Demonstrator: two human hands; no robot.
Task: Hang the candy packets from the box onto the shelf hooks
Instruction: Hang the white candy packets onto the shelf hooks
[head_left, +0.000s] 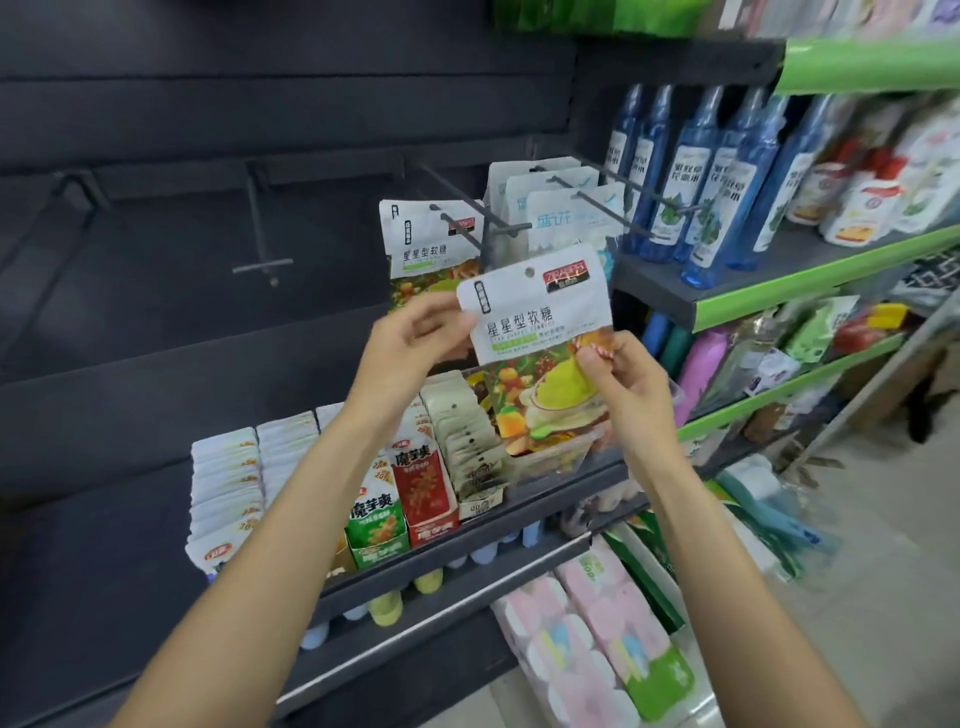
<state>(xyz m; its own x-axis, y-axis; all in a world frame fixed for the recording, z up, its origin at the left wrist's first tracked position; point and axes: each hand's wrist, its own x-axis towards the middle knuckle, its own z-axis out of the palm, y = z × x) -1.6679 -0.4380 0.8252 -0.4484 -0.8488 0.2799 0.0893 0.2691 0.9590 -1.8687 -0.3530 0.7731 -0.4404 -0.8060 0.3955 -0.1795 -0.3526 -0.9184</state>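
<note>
You are holding one star-shaped gummy candy packet (540, 343) up in front of the shelf with both hands. Your left hand (415, 338) pinches its upper left edge between thumb and fingers; your right hand (618, 374) pinches its right edge lower down, thumb on the printed face. The packet sits slightly tilted, and its round hang hole (530, 272) at the top is clear of your fingers and not yet on any hook.

At least one matching packet (421, 249) already hangs on a hook (457, 221) just behind and to the left of the one you hold, so part of the job looks done. That hook's tip lies above and to the left of your packet's hole, near but apart from it. To its right, pale blue-printed packets (556, 213) fill the neighbouring hooks. Further left on the dark back panel, an empty hook (262, 267) stands bare, with more beyond it.

Below and behind your hands, a clear plastic box (550, 457) rests on the shelf edge; more packets seem to remain inside, though your packet hides most of it. By my reading, this packet still needs threading on, then the rest of the box follows.
</note>
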